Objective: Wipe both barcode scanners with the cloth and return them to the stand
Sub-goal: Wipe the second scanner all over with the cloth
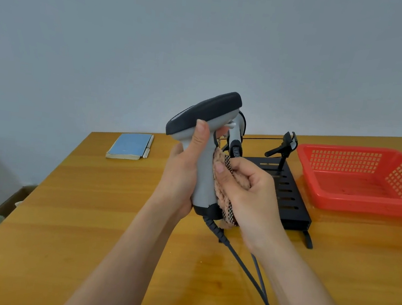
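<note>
Left hand point(182, 173) grips the scanner point(205, 137) upright above the table point(86, 214); right hand point(248, 191) presses the cloth point(222, 193) on its handle. Rub w/ slow strokes, turn it, mind the cable point(244, 261).

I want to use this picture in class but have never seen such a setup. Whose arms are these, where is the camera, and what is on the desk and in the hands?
There is no machine: a person wears a camera on the head, looking down at their own arms. The left hand grips a grey barcode scanner by its handle. The right hand presses a pinkish cloth against that handle. On the wooden desk stand a black stand holding a second scanner, a red basket and a blue notebook.
</note>
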